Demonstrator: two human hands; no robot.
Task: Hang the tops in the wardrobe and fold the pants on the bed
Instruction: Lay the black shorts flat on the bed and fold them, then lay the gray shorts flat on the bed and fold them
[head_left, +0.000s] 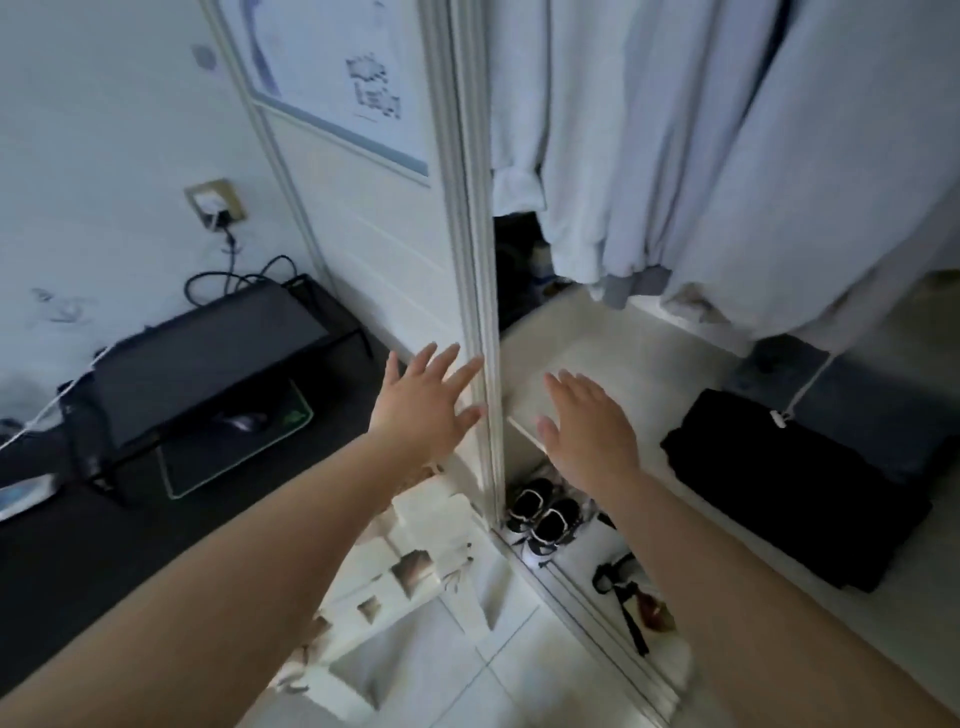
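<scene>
Step in hand: I am judging this as the wardrobe half of the task, with both hands empty and working at the sliding door edge (480, 291) rather than carrying a garment.
Left grip: my left hand (428, 402) is reaching forward with fingers spread and straight, fingertips touching or just beside the door edge; I cannot tell which. It is holding nothing.
Right grip: my right hand (589, 428) is stretching out palm down, fingers apart and relaxed, just past the door edge on the wardrobe side, clamped on nothing.
Task's things: the hanging tops (675, 156) are hanging above and beyond my right hand, inside the wardrobe (613, 332); a folded dark garment (800, 483) is lying on the wardrobe shelf to the right of that hand. No bed is showing.
Next move: I am expecting to need the door fully aside, then a turn away to fetch the next garment, since neither hand has 1.
Below the grips: shoes (540, 519) are sitting on the wardrobe floor.
</scene>
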